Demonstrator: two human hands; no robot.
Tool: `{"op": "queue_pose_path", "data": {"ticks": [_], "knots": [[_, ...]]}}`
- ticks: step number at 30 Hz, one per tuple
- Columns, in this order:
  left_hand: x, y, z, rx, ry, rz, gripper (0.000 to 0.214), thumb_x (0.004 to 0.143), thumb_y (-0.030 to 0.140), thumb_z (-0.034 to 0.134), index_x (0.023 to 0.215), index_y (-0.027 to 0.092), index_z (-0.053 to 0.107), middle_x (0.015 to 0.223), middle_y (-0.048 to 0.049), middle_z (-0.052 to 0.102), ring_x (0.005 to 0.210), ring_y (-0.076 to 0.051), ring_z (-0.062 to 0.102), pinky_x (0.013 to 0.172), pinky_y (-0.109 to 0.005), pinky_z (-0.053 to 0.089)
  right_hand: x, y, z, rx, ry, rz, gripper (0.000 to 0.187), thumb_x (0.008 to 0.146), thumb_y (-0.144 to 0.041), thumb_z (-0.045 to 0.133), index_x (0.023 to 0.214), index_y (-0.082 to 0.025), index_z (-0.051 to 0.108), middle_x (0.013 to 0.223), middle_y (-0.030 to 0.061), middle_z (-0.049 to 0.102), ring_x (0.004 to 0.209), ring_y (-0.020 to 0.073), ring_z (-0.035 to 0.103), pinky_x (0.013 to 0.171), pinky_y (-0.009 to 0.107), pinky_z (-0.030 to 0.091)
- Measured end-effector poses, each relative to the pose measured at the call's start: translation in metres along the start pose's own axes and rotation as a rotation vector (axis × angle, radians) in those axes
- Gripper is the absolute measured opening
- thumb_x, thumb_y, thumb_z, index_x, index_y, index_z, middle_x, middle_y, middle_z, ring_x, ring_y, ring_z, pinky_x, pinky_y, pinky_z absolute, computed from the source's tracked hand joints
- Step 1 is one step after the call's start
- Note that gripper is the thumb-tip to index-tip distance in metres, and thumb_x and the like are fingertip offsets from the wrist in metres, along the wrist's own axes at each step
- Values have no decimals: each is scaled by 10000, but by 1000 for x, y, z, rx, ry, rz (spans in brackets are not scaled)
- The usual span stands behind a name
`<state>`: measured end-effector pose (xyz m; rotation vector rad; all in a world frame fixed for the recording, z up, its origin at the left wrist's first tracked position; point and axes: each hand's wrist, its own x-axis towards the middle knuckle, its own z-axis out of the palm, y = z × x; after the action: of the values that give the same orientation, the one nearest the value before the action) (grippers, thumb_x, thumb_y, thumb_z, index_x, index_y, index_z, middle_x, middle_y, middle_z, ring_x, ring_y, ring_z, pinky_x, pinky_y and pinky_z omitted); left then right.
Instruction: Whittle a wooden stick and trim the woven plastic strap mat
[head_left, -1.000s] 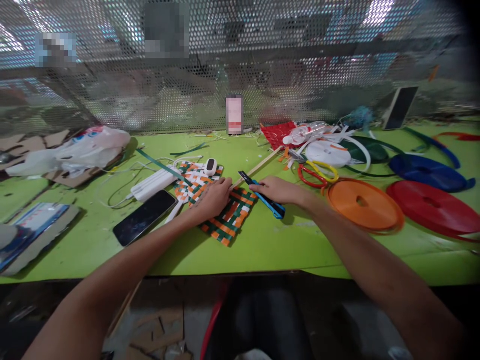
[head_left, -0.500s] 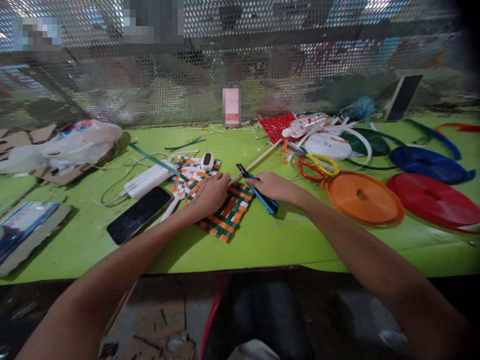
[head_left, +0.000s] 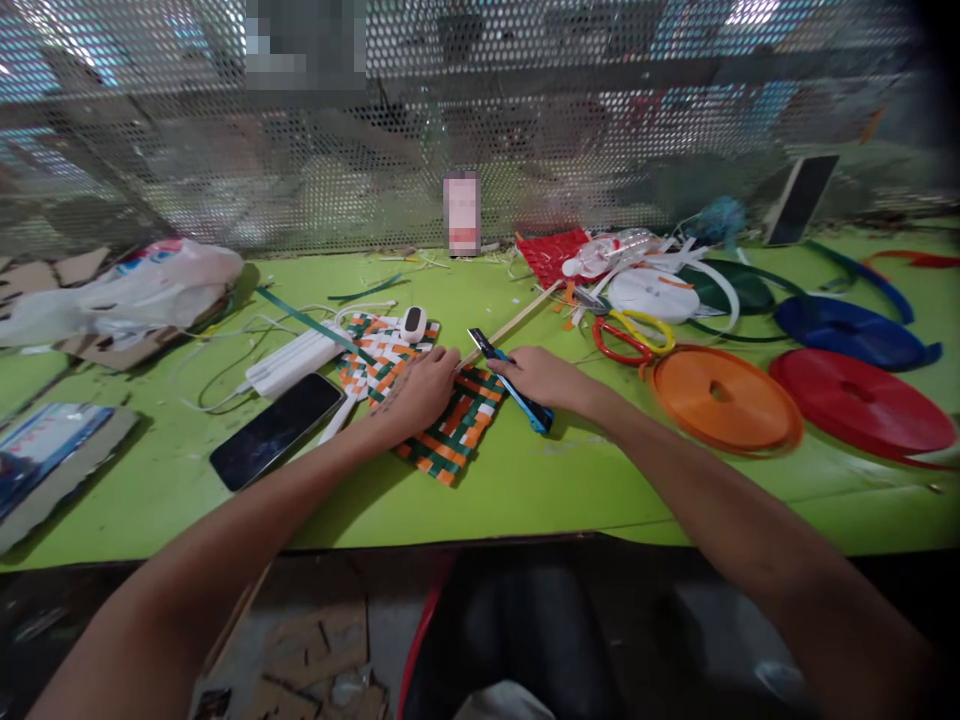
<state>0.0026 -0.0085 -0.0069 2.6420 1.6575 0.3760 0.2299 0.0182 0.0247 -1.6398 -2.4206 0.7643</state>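
My right hand (head_left: pixel 536 375) is closed around a blue and black utility knife (head_left: pixel 529 402), its blade end pointing up and left. The blade end lies across a thin pale strip, apparently wooden (head_left: pixel 517 322), which runs from my left fingertips toward the back right. My left hand (head_left: pixel 424 395) is closed at the near end of that strip, its fingertips partly hidden, and rests over a woven mat of orange, green and white bands (head_left: pixel 457 440). A second woven piece (head_left: pixel 360 350) lies just behind, with a small white device (head_left: pixel 413 324) on it.
Coiled bands, orange (head_left: pixel 757 410), red (head_left: pixel 885 400) and blue (head_left: pixel 862 330), lie to the right beside red and yellow scissors (head_left: pixel 630 340). A black phone (head_left: pixel 277 430) and white power strip (head_left: pixel 292 360) are at left. A perforated metal screen (head_left: pixel 337 170) stands behind.
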Motion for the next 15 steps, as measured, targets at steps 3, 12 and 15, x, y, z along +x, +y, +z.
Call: {"op": "queue_pose_path", "data": {"ticks": [3, 12, 15], "knots": [[-1, 1, -1, 8, -5, -12, 169, 1056, 221, 361, 998, 216, 520, 1027, -101, 646, 931, -250, 622, 828, -374, 458, -3, -1, -5, -3, -38, 13, 573, 1063, -626, 427, 734, -185, 584, 759, 95, 676, 629, 180, 559, 588, 290, 340], [-1, 1, -5, -21, -13, -38, 170, 1061, 241, 368, 979, 216, 515, 1014, -97, 648, 919, -247, 625, 836, -379, 449, -6, 0, -8, -6, -1, -8, 538, 1055, -596, 461, 758, -177, 621, 760, 86, 668, 642, 185, 549, 596, 305, 312], [-1, 1, -7, -37, -30, -51, 180, 1066, 255, 363, 974, 218, 513, 1015, -97, 651, 908, -245, 625, 813, -377, 445, -3, 4, -6, -5, 17, -18, 477, 1057, -541, 481, 772, -185, 619, 779, 91, 677, 656, 190, 557, 610, 304, 322]]}}
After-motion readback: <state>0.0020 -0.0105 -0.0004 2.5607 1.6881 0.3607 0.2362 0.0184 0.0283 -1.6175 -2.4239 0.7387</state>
